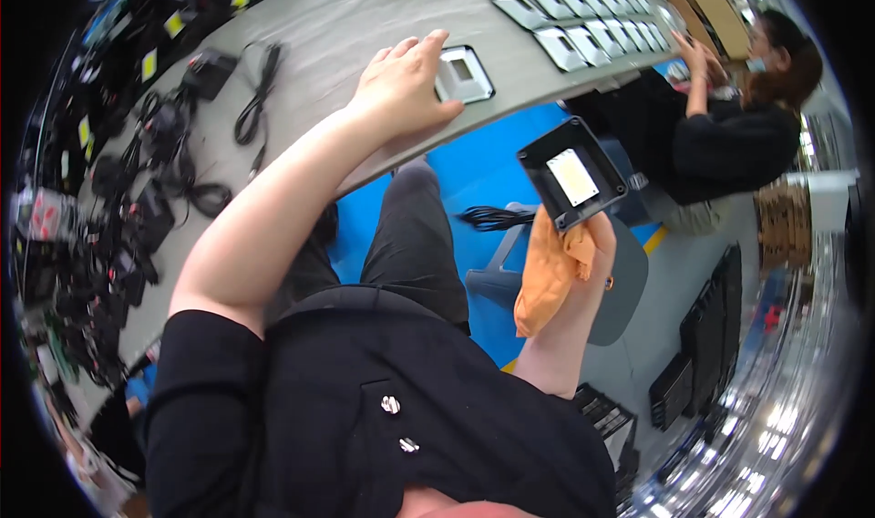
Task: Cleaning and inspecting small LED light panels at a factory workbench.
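My left hand [401, 88] lies at the near edge of the table, fingers stretched out and thumb apart. It is beside a flat panel [480, 89] with a silvery border and a dark window, and it covers the panel's left side. Off the table's edge, my right hand [602, 236] grips a black square lamp housing [538, 160] from below. The housing's open face shows a white plate [574, 177] with a pale yellow patch. An orange cloth [544, 285] hangs from the same hand. A bundle of black cable [497, 217] sticks out left of the housing.
Rows of similar panels [583, 46] lie at the table's far right. Black cables [262, 94] and adapters [210, 73] crowd the left. A co-worker [734, 139] sits at the right. A grey chair [624, 285] stands below my right hand; black trays [706, 336] are on the floor.
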{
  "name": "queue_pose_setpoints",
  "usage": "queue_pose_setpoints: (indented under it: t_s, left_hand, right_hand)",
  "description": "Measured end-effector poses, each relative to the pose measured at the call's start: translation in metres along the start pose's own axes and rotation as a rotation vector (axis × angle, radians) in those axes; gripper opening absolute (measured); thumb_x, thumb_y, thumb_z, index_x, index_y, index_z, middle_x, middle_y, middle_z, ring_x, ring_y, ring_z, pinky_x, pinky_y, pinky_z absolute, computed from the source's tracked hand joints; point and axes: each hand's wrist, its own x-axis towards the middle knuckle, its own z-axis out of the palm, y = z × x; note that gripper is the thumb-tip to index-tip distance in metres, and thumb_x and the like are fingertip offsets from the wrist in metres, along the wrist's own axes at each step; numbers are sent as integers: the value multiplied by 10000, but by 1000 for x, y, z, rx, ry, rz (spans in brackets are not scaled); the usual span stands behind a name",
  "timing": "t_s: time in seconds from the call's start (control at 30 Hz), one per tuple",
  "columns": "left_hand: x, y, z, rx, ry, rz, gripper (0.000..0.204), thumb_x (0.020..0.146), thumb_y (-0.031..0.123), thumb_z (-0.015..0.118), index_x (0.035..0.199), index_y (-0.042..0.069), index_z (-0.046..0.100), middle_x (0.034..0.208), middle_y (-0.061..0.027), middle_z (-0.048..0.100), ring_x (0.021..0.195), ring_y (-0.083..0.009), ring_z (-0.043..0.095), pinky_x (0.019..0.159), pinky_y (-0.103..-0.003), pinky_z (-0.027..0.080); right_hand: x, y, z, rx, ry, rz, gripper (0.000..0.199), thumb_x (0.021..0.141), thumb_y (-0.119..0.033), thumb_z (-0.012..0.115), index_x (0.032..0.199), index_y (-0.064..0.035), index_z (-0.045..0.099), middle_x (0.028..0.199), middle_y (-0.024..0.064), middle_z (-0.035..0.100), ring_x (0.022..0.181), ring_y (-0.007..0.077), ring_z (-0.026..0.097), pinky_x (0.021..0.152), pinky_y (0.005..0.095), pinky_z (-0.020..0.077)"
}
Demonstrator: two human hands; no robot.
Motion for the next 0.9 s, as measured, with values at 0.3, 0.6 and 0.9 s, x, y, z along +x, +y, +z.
queue_pose_setpoints:
  t_s: [0.3,0.6,0.9]
  left_hand:
    - [-137,-49,-81,-163,34,-46,897,713,302,766,1416,32,278,1356,-223,437,1286,-360,411,1087,-417,327]
    - [-149,-54,-79,-214,129,-170,977,670,274,800,1437,69,232,1253,-149,545,1248,-329,459,1055,-413,363]
    - [-147,-58,-73,-241,186,-171,1020,639,238,830,1440,65,222,1226,-125,568,1213,-326,493,1030,-414,386]
  right_hand:
    - [62,-2,77,-699,-420,-398,104,832,-37,687,904,-14,615,849,27,610,760,85,563,657,233,465]
    - [62,36,150,-1214,-788,-603,117,780,-71,693,851,-31,609,807,106,583,683,276,611,624,354,494]
    - [64,43,167,-1309,-855,-584,101,793,-86,674,847,-39,604,802,97,583,688,280,609,622,367,488]
